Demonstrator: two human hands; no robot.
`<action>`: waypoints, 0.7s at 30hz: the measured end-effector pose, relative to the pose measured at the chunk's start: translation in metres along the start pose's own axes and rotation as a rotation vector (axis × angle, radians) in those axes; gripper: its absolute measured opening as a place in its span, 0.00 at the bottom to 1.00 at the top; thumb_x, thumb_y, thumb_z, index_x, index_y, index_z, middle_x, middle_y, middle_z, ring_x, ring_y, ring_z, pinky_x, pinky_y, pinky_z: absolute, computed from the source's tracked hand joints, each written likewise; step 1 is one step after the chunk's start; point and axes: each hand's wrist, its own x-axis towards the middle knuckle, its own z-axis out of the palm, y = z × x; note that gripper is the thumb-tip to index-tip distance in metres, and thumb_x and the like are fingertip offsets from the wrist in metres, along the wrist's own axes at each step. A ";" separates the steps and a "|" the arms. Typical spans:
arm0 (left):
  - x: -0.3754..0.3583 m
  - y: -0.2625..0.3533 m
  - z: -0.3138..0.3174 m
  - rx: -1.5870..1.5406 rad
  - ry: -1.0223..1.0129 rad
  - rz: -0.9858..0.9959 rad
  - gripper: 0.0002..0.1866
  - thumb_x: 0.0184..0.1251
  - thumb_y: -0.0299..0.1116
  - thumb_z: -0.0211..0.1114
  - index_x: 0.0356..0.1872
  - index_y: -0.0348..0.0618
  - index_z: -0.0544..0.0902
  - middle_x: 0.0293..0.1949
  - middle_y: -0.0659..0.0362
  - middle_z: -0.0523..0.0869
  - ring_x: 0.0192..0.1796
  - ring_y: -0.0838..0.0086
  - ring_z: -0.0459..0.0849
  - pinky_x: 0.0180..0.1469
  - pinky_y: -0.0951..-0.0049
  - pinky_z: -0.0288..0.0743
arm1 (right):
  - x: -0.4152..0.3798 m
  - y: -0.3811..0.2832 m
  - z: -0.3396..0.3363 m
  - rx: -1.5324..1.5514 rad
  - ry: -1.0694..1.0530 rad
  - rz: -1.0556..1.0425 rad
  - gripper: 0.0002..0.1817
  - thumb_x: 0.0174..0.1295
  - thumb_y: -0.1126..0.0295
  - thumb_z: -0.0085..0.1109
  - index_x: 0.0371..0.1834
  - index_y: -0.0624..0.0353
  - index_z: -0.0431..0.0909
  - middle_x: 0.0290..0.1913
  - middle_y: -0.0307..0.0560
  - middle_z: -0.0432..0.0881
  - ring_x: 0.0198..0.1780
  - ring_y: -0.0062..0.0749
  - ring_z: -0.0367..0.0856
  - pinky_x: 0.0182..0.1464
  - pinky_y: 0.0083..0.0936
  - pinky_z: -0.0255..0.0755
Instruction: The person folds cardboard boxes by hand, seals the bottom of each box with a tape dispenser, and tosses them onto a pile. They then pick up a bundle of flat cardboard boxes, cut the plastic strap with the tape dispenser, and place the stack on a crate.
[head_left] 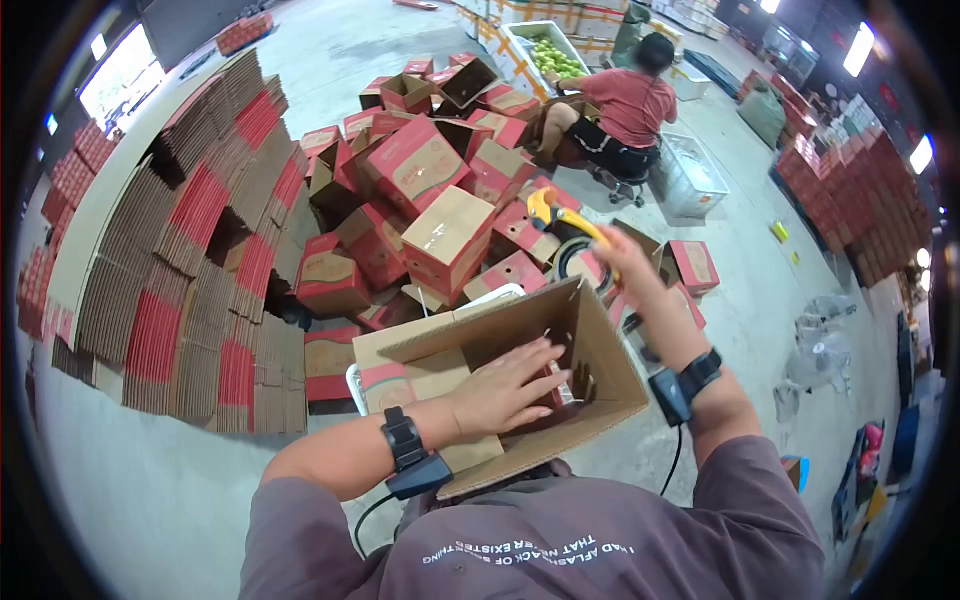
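An open cardboard box (pixel 610 385) lies on its side in front of my body, its open end facing right. My left hand (pixel 508 388) rests flat on the box, fingers stretched out and reaching over its opening. To the upper right of the box, my right hand (pixel 622 258) is wrapped round the handle of a yellow tape dispenser (pixel 565 215). A dark tape roll (pixel 578 262) shows beside that hand. Beneath the box, a white rim (pixel 354 385) shows, but most of what it belongs to is hidden.
Red-and-brown cartons (pixel 420 165) are heaped ahead. Flattened cardboard stacks (pixel 190 270) stand at the left. Another person (pixel 625 110) sits beyond the heap, near a white crate of green fruit (pixel 548 55). A white tub (pixel 690 180) stands behind that person. Plastic bags (pixel 822 350) lie at the right.
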 end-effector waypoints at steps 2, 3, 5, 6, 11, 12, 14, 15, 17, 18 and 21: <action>0.044 0.028 -0.033 0.080 0.182 0.146 0.30 0.66 0.50 0.58 0.65 0.44 0.69 0.66 0.50 0.68 0.70 0.54 0.63 0.72 0.55 0.55 | -0.022 0.031 0.008 0.045 0.020 0.117 0.23 0.59 0.68 0.61 0.58 0.60 0.72 0.41 0.35 0.78 0.41 0.17 0.74 0.43 0.15 0.68; 0.062 0.035 -0.039 0.146 0.176 0.207 0.31 0.65 0.50 0.58 0.65 0.43 0.69 0.66 0.51 0.68 0.71 0.55 0.62 0.72 0.55 0.53 | -0.033 0.043 0.013 0.119 -0.007 0.194 0.22 0.57 0.69 0.61 0.56 0.60 0.73 0.39 0.33 0.77 0.38 0.15 0.73 0.40 0.13 0.66; 0.076 0.027 -0.020 0.126 -0.056 0.150 0.32 0.64 0.54 0.57 0.63 0.42 0.71 0.67 0.53 0.68 0.72 0.58 0.61 0.73 0.55 0.51 | -0.042 0.063 0.011 0.165 -0.001 0.251 0.22 0.56 0.69 0.62 0.55 0.60 0.74 0.35 0.31 0.76 0.34 0.14 0.70 0.37 0.14 0.65; 0.070 0.026 -0.016 0.128 -0.058 0.133 0.32 0.65 0.54 0.57 0.63 0.41 0.71 0.67 0.53 0.67 0.72 0.59 0.60 0.73 0.55 0.50 | -0.043 0.063 0.001 0.090 0.037 0.249 0.22 0.55 0.68 0.63 0.55 0.60 0.74 0.35 0.31 0.75 0.35 0.14 0.70 0.37 0.15 0.65; -0.021 0.008 -0.015 0.052 -0.252 -0.083 0.32 0.67 0.52 0.56 0.65 0.42 0.69 0.69 0.54 0.65 0.73 0.57 0.58 0.73 0.53 0.51 | -0.018 -0.026 -0.013 0.039 0.043 -0.085 0.24 0.55 0.66 0.64 0.56 0.61 0.74 0.38 0.33 0.77 0.34 0.13 0.71 0.34 0.11 0.65; -0.019 0.007 -0.015 0.051 -0.254 -0.082 0.32 0.67 0.52 0.57 0.65 0.42 0.68 0.70 0.54 0.65 0.73 0.57 0.58 0.73 0.53 0.52 | -0.008 -0.047 -0.003 0.077 -0.013 -0.163 0.24 0.55 0.66 0.64 0.56 0.61 0.74 0.38 0.34 0.77 0.34 0.12 0.71 0.35 0.10 0.65; -0.013 0.016 -0.009 0.044 -0.243 -0.101 0.33 0.66 0.52 0.57 0.66 0.41 0.67 0.70 0.54 0.64 0.73 0.55 0.58 0.72 0.53 0.53 | -0.011 -0.063 0.043 0.129 -0.145 -0.158 0.24 0.56 0.67 0.63 0.56 0.61 0.74 0.38 0.34 0.77 0.35 0.11 0.72 0.35 0.10 0.66; -0.007 0.017 -0.009 0.053 -0.229 -0.111 0.33 0.66 0.52 0.57 0.66 0.41 0.67 0.70 0.54 0.64 0.73 0.55 0.58 0.72 0.53 0.53 | -0.013 -0.062 0.066 0.143 -0.218 -0.090 0.24 0.57 0.67 0.63 0.57 0.60 0.74 0.38 0.34 0.78 0.36 0.11 0.72 0.35 0.10 0.66; -0.011 0.032 -0.019 0.022 -0.214 -0.121 0.30 0.69 0.51 0.56 0.64 0.40 0.69 0.69 0.53 0.66 0.72 0.57 0.59 0.72 0.55 0.53 | -0.016 -0.018 0.097 -0.053 -0.632 0.158 0.27 0.57 0.66 0.63 0.61 0.57 0.71 0.36 0.32 0.75 0.32 0.11 0.72 0.31 0.12 0.67; -0.019 0.046 -0.031 -0.334 -0.360 -0.251 0.29 0.70 0.50 0.54 0.64 0.39 0.70 0.68 0.51 0.67 0.72 0.58 0.61 0.72 0.56 0.53 | -0.026 0.001 0.101 0.001 -0.632 0.225 0.24 0.57 0.67 0.63 0.58 0.58 0.73 0.37 0.33 0.77 0.33 0.12 0.73 0.30 0.12 0.67; -0.089 0.097 -0.083 -1.089 -0.456 -0.524 0.24 0.74 0.46 0.51 0.60 0.37 0.74 0.67 0.49 0.69 0.69 0.60 0.67 0.71 0.60 0.56 | -0.046 0.023 0.089 0.092 -0.534 0.339 0.24 0.57 0.67 0.63 0.57 0.61 0.73 0.35 0.34 0.77 0.28 0.13 0.72 0.28 0.11 0.66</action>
